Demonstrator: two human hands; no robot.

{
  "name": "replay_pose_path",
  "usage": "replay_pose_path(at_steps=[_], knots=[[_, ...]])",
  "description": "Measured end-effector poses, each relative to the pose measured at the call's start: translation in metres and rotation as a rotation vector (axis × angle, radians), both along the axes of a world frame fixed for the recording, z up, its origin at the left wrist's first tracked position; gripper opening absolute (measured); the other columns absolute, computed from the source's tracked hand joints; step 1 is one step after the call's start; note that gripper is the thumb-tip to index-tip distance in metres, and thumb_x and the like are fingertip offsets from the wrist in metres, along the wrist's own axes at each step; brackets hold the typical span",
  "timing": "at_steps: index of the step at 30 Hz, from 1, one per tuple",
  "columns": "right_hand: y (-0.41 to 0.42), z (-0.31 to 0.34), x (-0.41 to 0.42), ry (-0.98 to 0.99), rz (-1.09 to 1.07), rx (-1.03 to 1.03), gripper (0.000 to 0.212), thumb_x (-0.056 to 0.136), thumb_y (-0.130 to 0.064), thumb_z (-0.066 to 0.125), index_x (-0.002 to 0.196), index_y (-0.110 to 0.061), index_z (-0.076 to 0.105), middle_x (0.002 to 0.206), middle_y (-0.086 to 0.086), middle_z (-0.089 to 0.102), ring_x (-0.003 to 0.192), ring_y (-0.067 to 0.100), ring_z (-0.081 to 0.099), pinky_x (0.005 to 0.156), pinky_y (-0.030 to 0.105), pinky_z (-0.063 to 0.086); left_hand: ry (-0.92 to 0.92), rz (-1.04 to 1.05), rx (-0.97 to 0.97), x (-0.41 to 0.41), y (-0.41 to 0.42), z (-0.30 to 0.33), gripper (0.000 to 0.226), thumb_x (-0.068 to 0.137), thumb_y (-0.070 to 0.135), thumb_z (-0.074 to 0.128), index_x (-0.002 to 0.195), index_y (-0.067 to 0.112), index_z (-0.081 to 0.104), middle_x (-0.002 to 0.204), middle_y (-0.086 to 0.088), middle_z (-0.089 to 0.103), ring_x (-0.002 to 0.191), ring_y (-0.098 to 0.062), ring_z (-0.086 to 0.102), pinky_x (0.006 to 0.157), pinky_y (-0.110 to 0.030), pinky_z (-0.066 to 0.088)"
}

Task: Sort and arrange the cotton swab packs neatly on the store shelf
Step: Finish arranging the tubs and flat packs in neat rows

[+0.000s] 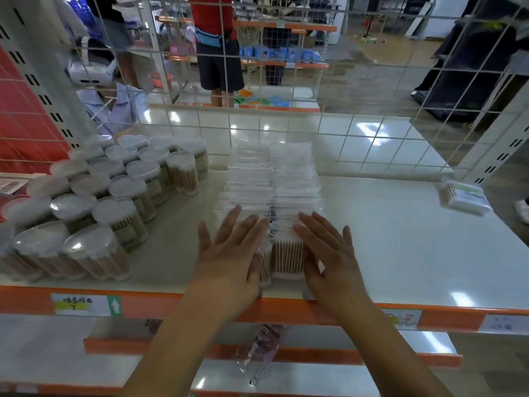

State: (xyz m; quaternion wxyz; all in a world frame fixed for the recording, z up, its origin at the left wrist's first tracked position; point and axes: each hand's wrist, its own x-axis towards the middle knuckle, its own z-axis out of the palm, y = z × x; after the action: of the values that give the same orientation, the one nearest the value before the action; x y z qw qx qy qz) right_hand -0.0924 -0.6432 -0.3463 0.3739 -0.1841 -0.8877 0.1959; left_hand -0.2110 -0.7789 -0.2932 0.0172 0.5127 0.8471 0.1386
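Both hands are flat on the stock. The left hand [229, 253] lies with fingers straight and spread against the near-left end of the cotton swab packs [272, 190], and the right hand [326, 253] mirrors it on the near-right end, fingers likewise straight, pressing and not gripping. The packs run in two close rows from the front lip back toward the wire grid [286, 133], down the middle of the white shelf [400, 239]. One stray pack [465, 197] sits well apart at the far right edge. To the left, round tubs of swabs [114, 196] stand upright in tight ranks. An orange price rail [315, 309] fronts the shelf, with a label [81, 304] on its left part. Beyond the grid are glossy tiled floor, more orange shelving and a person in a red top [213, 12], with another person wearing a white headset [91, 71] at the left.
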Motion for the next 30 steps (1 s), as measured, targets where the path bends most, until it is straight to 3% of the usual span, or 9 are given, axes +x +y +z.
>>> replay_pose_path(at_steps=[3, 6, 10, 16, 17, 20, 21, 27, 30], knots=[[0.003, 0.006, 0.007, -0.018, 0.006, -0.024, 0.048, 0.083, -0.022, 0.037, 0.13, -0.03, 0.039, 0.141, -0.006, 0.037, 0.136, 0.01, 0.024, 0.107, 0.054, 0.01, 0.032, -0.048, 0.018, 0.01, 0.01, 0.007, 0.071, 0.077, 0.045, 0.001, 0.147, 0.034, 0.003, 0.154, 0.017, 0.0, 0.13, 0.001, -0.028, 0.104, -0.04, -0.023], [0.01, 0.01, 0.018, -0.027, -0.004, -0.036, 0.049, 0.085, -0.023, 0.037, 0.134, -0.031, 0.034, 0.143, -0.008, 0.034, 0.138, 0.009, 0.019, 0.108, 0.052, 0.009, 0.054, -0.103, 0.062, 0.024, 0.026, 0.016, 0.059, 0.088, 0.039, 0.019, 0.147, 0.029, 0.016, 0.155, 0.01, 0.011, 0.137, -0.006, -0.015, 0.11, -0.043, -0.013], [0.027, 0.011, 0.038, -0.029, -0.034, -0.049, 0.045, 0.089, -0.03, 0.041, 0.134, -0.032, 0.036, 0.143, -0.008, 0.036, 0.138, 0.009, 0.022, 0.109, 0.051, 0.011, 0.045, -0.136, -0.009, 0.048, 0.048, 0.024, 0.06, 0.089, 0.048, 0.005, 0.147, 0.034, -0.003, 0.154, 0.014, -0.012, 0.131, -0.003, -0.033, 0.109, -0.033, -0.023], [0.059, 0.013, 0.069, -0.012, -0.082, -0.101, 0.045, 0.088, -0.035, 0.046, 0.131, -0.027, 0.042, 0.141, -0.001, 0.043, 0.136, 0.019, 0.032, 0.108, 0.047, 0.015, -0.022, -0.167, 0.036, 0.077, 0.081, 0.017, 0.056, 0.099, 0.034, 0.031, 0.148, 0.026, 0.006, 0.152, 0.014, -0.014, 0.132, 0.0, -0.026, 0.11, -0.026, -0.015], [0.064, 0.014, 0.075, -0.017, -0.081, -0.101, 0.045, 0.088, -0.034, 0.046, 0.132, -0.026, 0.043, 0.141, 0.0, 0.044, 0.136, 0.019, 0.032, 0.108, 0.046, 0.014, -0.019, -0.163, 0.056, 0.081, 0.088, 0.017, 0.055, 0.099, 0.033, 0.033, 0.148, 0.023, 0.011, 0.151, 0.013, -0.009, 0.135, -0.002, -0.02, 0.111, -0.027, -0.01], [0.086, 0.017, 0.096, -0.019, -0.079, -0.125, 0.046, 0.087, -0.027, 0.048, 0.133, -0.024, 0.045, 0.139, -0.003, 0.042, 0.135, 0.017, 0.03, 0.107, 0.044, 0.012, 0.023, -0.188, 0.115, 0.098, 0.112, 0.013, 0.052, 0.087, 0.033, 0.038, 0.133, 0.01, 0.046, 0.143, -0.006, 0.041, 0.135, -0.015, 0.025, 0.103, -0.039, 0.022], [0.093, 0.018, 0.105, -0.02, -0.083, -0.149, 0.047, 0.086, -0.022, 0.049, 0.134, -0.023, 0.046, 0.138, -0.006, 0.04, 0.135, 0.016, 0.029, 0.107, 0.044, 0.012, 0.016, -0.187, 0.132, 0.104, 0.121, 0.012, 0.054, 0.085, 0.034, 0.037, 0.131, 0.009, 0.049, 0.14, -0.008, 0.046, 0.132, -0.016, 0.029, 0.102, -0.04, 0.025], [0.137, 0.011, 0.156, -0.026, -0.092, -0.204, 0.048, 0.083, -0.012, 0.05, 0.131, -0.015, 0.05, 0.132, -0.003, 0.049, 0.128, 0.004, 0.031, 0.107, 0.045, 0.022, -0.019, -0.201, 0.174, 0.153, 0.166, -0.002, 0.05, 0.087, 0.027, 0.047, 0.133, 0.009, 0.049, 0.141, -0.007, 0.045, 0.133, -0.016, 0.026, 0.105, -0.042, 0.024], [0.159, 0.011, 0.175, -0.05, -0.099, -0.214, 0.046, 0.082, -0.014, 0.051, 0.129, -0.013, 0.053, 0.125, 0.0, 0.057, 0.118, 0.005, 0.045, 0.102, 0.026, 0.035, -0.033, -0.199, 0.135, 0.176, 0.187, -0.006, 0.051, 0.094, 0.025, 0.047, 0.143, 0.017, 0.033, 0.152, 0.002, 0.026, 0.14, -0.008, 0.006, 0.114, -0.033, 0.011]])
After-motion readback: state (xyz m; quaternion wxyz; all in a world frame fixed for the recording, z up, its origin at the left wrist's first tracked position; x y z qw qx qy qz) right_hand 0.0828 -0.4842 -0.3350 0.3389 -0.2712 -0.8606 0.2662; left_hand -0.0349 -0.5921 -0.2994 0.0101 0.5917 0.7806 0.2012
